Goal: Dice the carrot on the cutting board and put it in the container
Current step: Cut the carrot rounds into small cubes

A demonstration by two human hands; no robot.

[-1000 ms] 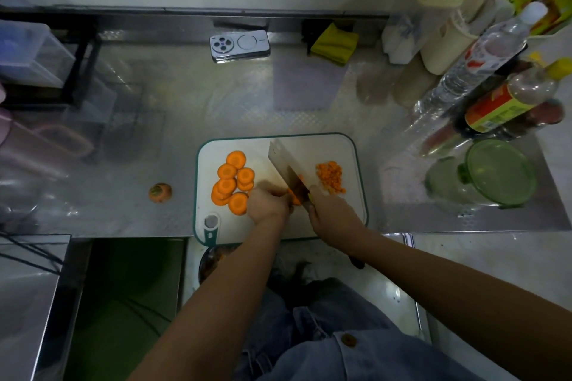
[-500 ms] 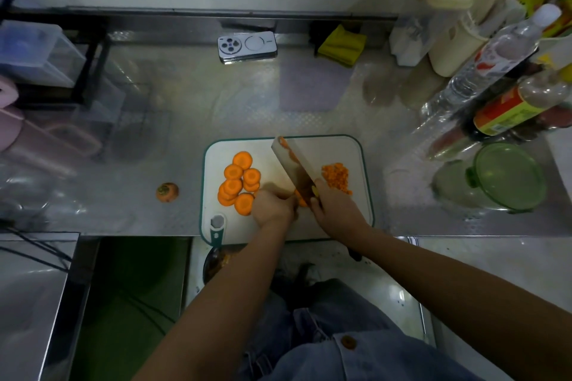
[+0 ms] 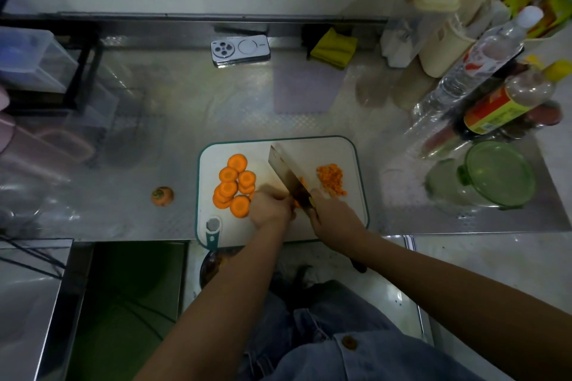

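The round orange carrot slices [image 3: 233,185] are lying in an overlapping cluster on the left half of the white rectangular cutting board with a green rim [image 3: 309,147]. A loose pile of small orange carrot dice [image 3: 331,179] is sitting on the right half of the same board. Between the two groups, a small orange carrot portion [image 3: 297,203] is lying on the board under the near part of the blade.

The left hand [image 3: 269,209] is pressing down on this portion with its fingers curled over it, knuckles just beside the blade. The right hand [image 3: 335,215] is clenching the handle of the wide steel cleaver [image 3: 289,175]; the handle itself is hidden inside the grip. The blade is running diagonally across the middle of the board, its tip pointing away from the person.

The board is resting at the near edge of the reflective steel tabletop [image 3: 185,120]. An orange carrot stem end [image 3: 162,196] is lying on the tabletop, apart from the board on its left. A clear round container with a green lid [image 3: 495,175] is standing to the right of the board, with the lid on. Behind it, a clear plastic bottle with a white cap [image 3: 483,62] and a dark bottle with a yellow cap [image 3: 507,102] are standing side by side. A white phone [image 3: 240,49] and a folded yellow cloth [image 3: 334,48] are lying at the far edge of the tabletop.
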